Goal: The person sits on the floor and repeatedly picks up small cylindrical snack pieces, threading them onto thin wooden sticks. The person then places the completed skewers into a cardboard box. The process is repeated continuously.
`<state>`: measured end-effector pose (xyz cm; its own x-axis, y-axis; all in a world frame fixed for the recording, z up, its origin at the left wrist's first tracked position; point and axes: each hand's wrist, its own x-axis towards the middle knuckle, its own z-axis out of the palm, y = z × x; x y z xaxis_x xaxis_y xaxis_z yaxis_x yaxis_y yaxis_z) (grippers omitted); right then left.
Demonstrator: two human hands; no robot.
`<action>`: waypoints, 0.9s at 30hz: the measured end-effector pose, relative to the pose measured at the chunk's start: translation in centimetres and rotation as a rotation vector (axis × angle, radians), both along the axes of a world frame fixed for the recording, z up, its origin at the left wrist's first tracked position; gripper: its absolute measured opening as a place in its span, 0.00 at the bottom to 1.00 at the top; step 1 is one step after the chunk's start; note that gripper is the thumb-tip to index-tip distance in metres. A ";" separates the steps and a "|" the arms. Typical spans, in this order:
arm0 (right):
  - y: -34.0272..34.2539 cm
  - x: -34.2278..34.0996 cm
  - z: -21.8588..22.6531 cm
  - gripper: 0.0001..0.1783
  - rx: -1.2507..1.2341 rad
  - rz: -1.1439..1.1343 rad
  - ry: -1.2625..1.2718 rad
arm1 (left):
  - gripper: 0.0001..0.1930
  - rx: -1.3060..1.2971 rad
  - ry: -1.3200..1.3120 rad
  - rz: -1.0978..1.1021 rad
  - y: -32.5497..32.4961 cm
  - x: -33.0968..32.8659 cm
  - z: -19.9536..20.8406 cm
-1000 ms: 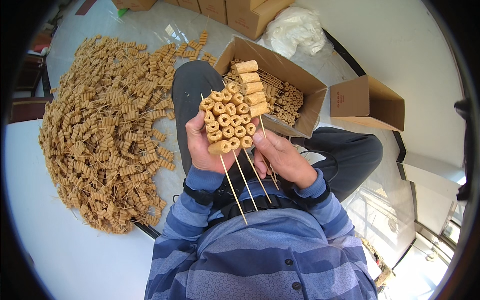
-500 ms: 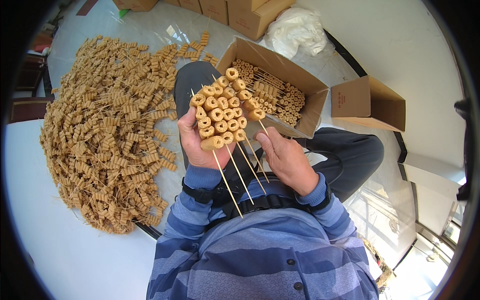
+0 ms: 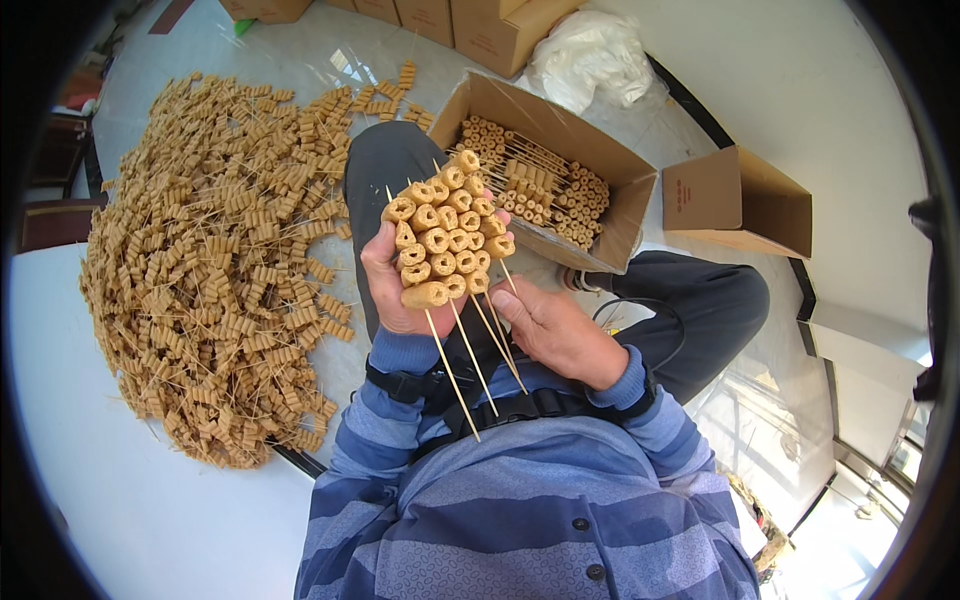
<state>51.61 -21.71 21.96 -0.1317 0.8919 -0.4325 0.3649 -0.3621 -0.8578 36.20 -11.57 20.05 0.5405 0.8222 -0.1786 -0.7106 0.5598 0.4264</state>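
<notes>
Since the earlier frame, little moved: fanned bundle of tan ring-shaped snacks on thin bamboo skewers (image 3: 445, 235) stays raised at chest height. Behind: open brown cardboard box of filled skewers (image 3: 545, 165); large skewer heap (image 3: 215, 260) left. Left hand (image 3: 395, 285) clamps the bundle; right hand (image 3: 550, 330) pinches the sticks.

A food-packing workroom; a heap of skewers (image 3: 210, 260) on the floor; stacked cardboard boxes (image 3: 480, 25)

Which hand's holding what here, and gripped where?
Left hand grips a bundle of skewers loaded with tan rings, held at the food end. Right hand pinches the bare sticks just below the food.
</notes>
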 end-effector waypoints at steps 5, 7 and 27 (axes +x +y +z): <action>0.8 0.3 1.9 0.30 0.152 -0.055 -0.151 | 0.39 0.010 0.123 0.165 0.4 0.0 -0.2; 1.4 0.4 3.5 0.38 0.391 -0.182 -0.357 | 0.34 0.009 0.152 0.254 0.4 0.4 0.3; 3.9 -2.6 2.7 0.41 0.740 -0.143 -0.451 | 0.33 0.203 0.258 -0.105 -1.1 0.8 0.4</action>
